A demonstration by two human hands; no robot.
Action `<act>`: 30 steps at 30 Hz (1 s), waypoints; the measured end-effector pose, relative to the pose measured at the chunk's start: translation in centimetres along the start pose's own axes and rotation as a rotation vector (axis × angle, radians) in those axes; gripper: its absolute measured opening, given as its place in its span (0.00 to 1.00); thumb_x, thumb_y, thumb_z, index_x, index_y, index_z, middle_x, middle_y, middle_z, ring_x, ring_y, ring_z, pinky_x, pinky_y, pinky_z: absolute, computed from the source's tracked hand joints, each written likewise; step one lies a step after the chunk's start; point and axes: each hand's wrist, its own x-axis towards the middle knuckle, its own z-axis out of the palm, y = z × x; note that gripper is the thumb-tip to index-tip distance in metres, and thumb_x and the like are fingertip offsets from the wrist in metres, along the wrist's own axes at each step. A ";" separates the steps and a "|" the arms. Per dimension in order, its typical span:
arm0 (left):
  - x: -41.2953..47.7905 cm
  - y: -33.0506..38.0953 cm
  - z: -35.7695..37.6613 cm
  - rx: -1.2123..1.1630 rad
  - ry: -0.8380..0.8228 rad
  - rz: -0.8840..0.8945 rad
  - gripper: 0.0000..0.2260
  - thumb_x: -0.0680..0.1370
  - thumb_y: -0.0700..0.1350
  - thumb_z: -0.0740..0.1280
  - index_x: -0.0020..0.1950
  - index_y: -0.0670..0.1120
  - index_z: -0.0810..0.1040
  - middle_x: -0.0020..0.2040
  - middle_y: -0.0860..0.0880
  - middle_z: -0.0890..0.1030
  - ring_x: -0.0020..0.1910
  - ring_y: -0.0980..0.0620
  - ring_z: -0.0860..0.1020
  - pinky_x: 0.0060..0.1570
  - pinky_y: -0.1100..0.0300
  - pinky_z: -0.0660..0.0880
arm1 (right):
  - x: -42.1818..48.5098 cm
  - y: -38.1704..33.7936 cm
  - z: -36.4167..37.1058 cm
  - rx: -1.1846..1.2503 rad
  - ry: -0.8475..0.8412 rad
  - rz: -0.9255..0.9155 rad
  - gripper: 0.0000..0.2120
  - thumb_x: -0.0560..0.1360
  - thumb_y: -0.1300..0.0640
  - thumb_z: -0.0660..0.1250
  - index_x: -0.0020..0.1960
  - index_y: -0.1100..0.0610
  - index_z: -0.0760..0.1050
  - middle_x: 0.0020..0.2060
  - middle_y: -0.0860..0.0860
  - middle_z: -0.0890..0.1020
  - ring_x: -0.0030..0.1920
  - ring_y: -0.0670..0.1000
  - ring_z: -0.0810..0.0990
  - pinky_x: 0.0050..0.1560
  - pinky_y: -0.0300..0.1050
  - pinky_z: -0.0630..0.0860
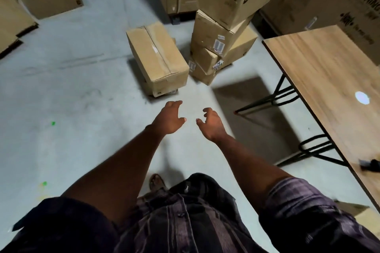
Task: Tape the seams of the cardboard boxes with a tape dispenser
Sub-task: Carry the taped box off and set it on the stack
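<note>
The person stands on the grey concrete floor (61, 88) with both bare arms stretched forward and down. The left hand (169, 118) is empty, its fingers spread and loosely curled, the thumb pointing toward the other hand. The right hand (210, 124) is likewise empty, its fingers bent in a loose claw that grips nothing. The two hands are near each other but apart, and neither touches any object. Just beyond them a long cardboard box (157, 57) lies on the floor with its flaps closed and a glossy strip running along its top centre seam. Just beside it, to the right, a stack of smaller boxes (218, 47) leans unevenly, with labels showing on their sides. Further cartons stand behind and at the left. A wood-topped table (329, 72) on black metal legs stands at the right, well apart from the hands. A dark object (370, 165) rests on the table near the right edge of view; it is too blurred to identify.
</note>
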 end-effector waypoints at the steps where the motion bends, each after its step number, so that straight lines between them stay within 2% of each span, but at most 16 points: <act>1: 1.3 -0.8 -1.5 -0.003 0.006 0.002 0.32 0.80 0.49 0.69 0.80 0.45 0.59 0.79 0.44 0.61 0.77 0.47 0.62 0.73 0.58 0.58 | 1.5 -1.5 0.1 0.007 0.011 -0.006 0.25 0.81 0.52 0.66 0.73 0.62 0.66 0.66 0.60 0.74 0.65 0.58 0.75 0.67 0.51 0.71; 8: 9.6 -5.1 -8.9 0.009 -0.020 -0.026 0.32 0.79 0.48 0.70 0.80 0.44 0.61 0.78 0.43 0.62 0.77 0.46 0.63 0.74 0.57 0.59 | 12.5 -9.5 0.3 -0.017 0.019 -0.045 0.26 0.80 0.52 0.66 0.73 0.63 0.66 0.67 0.61 0.75 0.66 0.60 0.75 0.66 0.53 0.72; 15: 22.2 -9.4 -14.8 -0.040 0.000 -0.141 0.31 0.74 0.46 0.74 0.75 0.41 0.68 0.69 0.39 0.73 0.70 0.41 0.71 0.70 0.50 0.69 | 27.8 -14.8 -0.6 -0.086 -0.035 -0.103 0.26 0.80 0.52 0.67 0.73 0.61 0.66 0.68 0.60 0.74 0.67 0.60 0.74 0.66 0.50 0.70; 17: 25.4 -10.4 -16.3 -0.043 -0.011 -0.183 0.32 0.75 0.46 0.74 0.75 0.39 0.67 0.69 0.38 0.73 0.71 0.41 0.69 0.71 0.51 0.66 | 32.2 -15.9 -0.8 -0.127 -0.089 -0.097 0.26 0.80 0.52 0.66 0.74 0.60 0.65 0.68 0.60 0.73 0.68 0.61 0.73 0.65 0.51 0.71; 19: 29.7 -11.3 -18.4 -0.030 -0.018 -0.241 0.33 0.75 0.51 0.71 0.76 0.39 0.67 0.70 0.39 0.73 0.72 0.41 0.69 0.72 0.54 0.64 | 38.4 -17.5 -1.1 -0.178 -0.132 -0.072 0.26 0.80 0.51 0.66 0.74 0.60 0.65 0.69 0.60 0.73 0.67 0.62 0.73 0.64 0.54 0.72; 21: 30.6 -12.3 -19.2 -0.047 -0.014 -0.251 0.33 0.76 0.52 0.70 0.77 0.40 0.66 0.72 0.40 0.71 0.74 0.42 0.67 0.71 0.56 0.62 | 40.3 -18.3 -1.5 -0.210 -0.134 -0.097 0.26 0.81 0.52 0.65 0.74 0.60 0.64 0.68 0.61 0.73 0.67 0.63 0.73 0.63 0.54 0.72; 24: 37.6 -14.3 -21.2 -0.040 -0.045 -0.333 0.37 0.76 0.54 0.71 0.79 0.42 0.61 0.77 0.40 0.64 0.77 0.44 0.61 0.74 0.53 0.60 | 48.7 -19.6 -1.4 -0.275 -0.168 -0.104 0.25 0.81 0.51 0.65 0.74 0.59 0.64 0.68 0.62 0.72 0.67 0.64 0.73 0.63 0.56 0.73; 28: 45.2 -17.6 -22.1 -0.056 -0.075 -0.404 0.40 0.72 0.62 0.68 0.78 0.42 0.64 0.75 0.39 0.68 0.75 0.41 0.65 0.73 0.47 0.65 | 56.5 -20.2 0.4 -0.325 -0.194 -0.072 0.24 0.81 0.49 0.64 0.75 0.56 0.66 0.67 0.62 0.72 0.65 0.64 0.74 0.62 0.56 0.74; 30: 48.4 -19.1 -22.0 -0.068 -0.086 -0.422 0.37 0.75 0.59 0.69 0.78 0.43 0.62 0.75 0.39 0.67 0.75 0.40 0.64 0.73 0.47 0.64 | 59.7 -19.9 1.6 -0.368 -0.206 -0.063 0.24 0.81 0.49 0.63 0.75 0.55 0.66 0.66 0.62 0.72 0.65 0.64 0.74 0.62 0.56 0.74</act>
